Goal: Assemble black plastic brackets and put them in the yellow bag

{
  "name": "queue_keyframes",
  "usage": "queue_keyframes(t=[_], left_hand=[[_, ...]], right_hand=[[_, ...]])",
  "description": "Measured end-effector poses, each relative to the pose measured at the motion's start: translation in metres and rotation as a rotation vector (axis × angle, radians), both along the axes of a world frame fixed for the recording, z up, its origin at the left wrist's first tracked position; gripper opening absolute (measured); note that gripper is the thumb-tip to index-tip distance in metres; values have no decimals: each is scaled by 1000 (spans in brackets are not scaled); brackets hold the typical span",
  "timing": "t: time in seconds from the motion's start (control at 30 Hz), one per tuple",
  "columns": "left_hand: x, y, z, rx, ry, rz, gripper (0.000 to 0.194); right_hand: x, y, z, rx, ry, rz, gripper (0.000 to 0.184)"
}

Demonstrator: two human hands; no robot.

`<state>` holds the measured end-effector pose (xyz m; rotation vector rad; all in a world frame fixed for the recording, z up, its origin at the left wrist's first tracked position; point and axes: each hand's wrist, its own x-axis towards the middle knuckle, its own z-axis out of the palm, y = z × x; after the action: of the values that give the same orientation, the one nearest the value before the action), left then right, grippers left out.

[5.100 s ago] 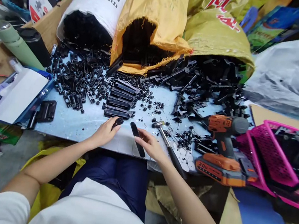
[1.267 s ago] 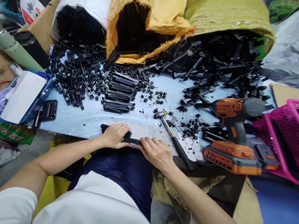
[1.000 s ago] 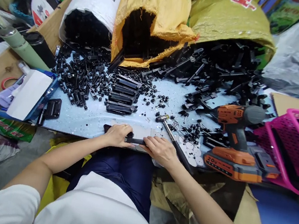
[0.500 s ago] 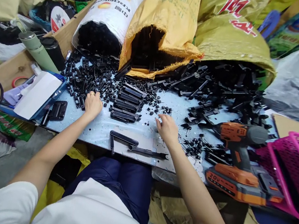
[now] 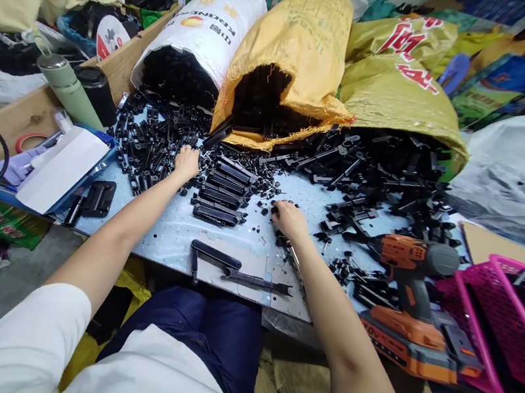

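Observation:
My left hand [image 5: 187, 163] is closed at the edge of a heap of small black plastic parts [image 5: 151, 146]; what its fingers grip is hidden. Beside it lies a row of long black plastic arms [image 5: 220, 196]. To the right of that row, my right hand [image 5: 290, 219] has its fingers curled down among loose black-headed screws [image 5: 268, 187]. Something small and dark shows at its fingertips. Under the right wrist are dark pieces and thin metal shafts [image 5: 296, 261], partly covered by the arm. In front, a jointed black arm assembly [image 5: 241, 269] rests on cardboard.
An orange cordless drill [image 5: 413, 253] stands at the right, by a pink basket [image 5: 498, 313]. White [image 5: 210, 22], orange [image 5: 311, 45] and olive [image 5: 397, 98] sacks line the back. A blue tray [image 5: 108, 155] and a green bottle [image 5: 68, 86] are at the left.
My left hand has moved right and farther back, toward the row of arms. My right hand's fingers have curled in, and dark pieces with metal shafts now show below its wrist.

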<state>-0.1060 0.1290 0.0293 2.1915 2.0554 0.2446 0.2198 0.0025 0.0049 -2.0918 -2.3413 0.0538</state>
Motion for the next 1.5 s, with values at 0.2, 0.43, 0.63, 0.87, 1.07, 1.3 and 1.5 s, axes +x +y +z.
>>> queue_keyframes(t=[0.2, 0.43, 0.63, 0.87, 1.07, 1.3, 1.5], left_hand=[[18, -5, -2, -17, 20, -277, 35], [20, 9, 5, -101, 31, -195, 24], [-11, -73, 8, 252, -558, -168, 19], [-1, -220, -27, 121, -1335, -84, 22], [5, -231, -43, 406, -1102, -77, 15], [6, -236, -38, 523, -963, -168, 9], [-1, -238, -35, 578, -804, -326, 15]], right_hand=[[-13, -22, 8, 147, 394, -60, 21], [-49, -96, 31, 251, 827, -39, 20], [-76, -159, 27, 186, 1005, -80, 20], [-95, -170, 21, 399, 901, -29, 13], [-99, -175, 17, 424, 833, 72, 14], [-99, -178, 7, 450, 736, 90, 20], [-100, -177, 9, 495, 721, 106, 18]])
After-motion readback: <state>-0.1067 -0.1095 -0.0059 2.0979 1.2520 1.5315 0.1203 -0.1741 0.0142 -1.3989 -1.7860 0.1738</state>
